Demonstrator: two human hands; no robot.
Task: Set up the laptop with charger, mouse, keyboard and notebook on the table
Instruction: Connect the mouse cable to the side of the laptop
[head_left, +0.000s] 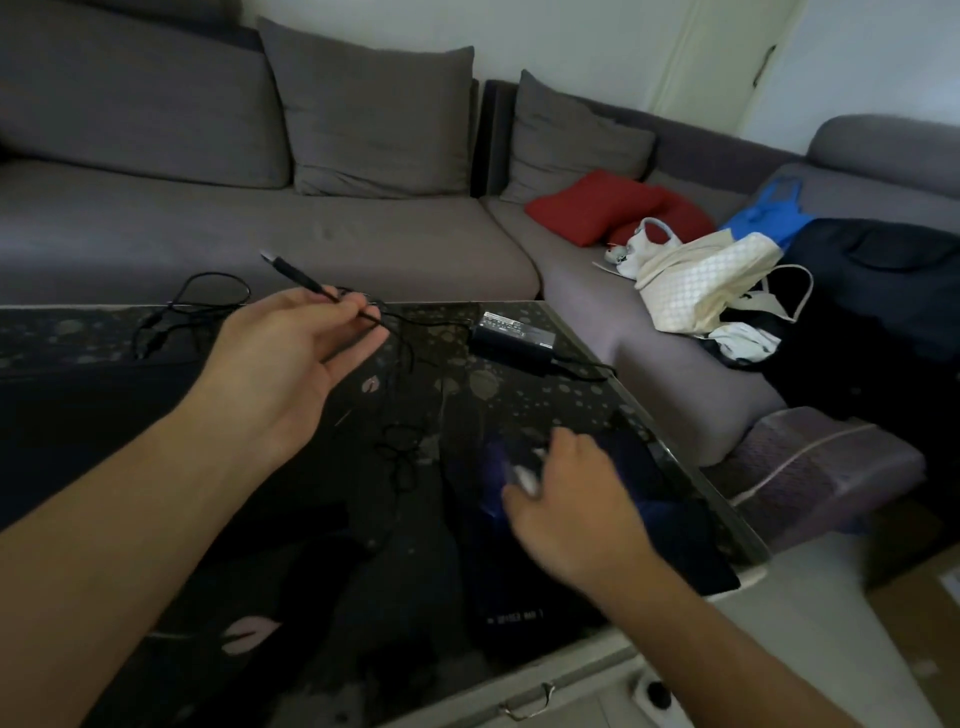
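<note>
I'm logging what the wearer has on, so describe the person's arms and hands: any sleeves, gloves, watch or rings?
Both forearms are bare as far as the picture shows, with no sleeve edge in view. The left hand and right hand wear no gloves. No watch, bracelet or ring shows on either wrist or on the fingers, though the light is dim.

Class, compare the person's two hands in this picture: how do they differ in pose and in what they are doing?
The left hand is raised above the table, pinching the charger cable near its plug; the right hand is low, on the dark laptop. The left hand shows its palm side; the right hand shows its back. Both reach out over the table.
</note>
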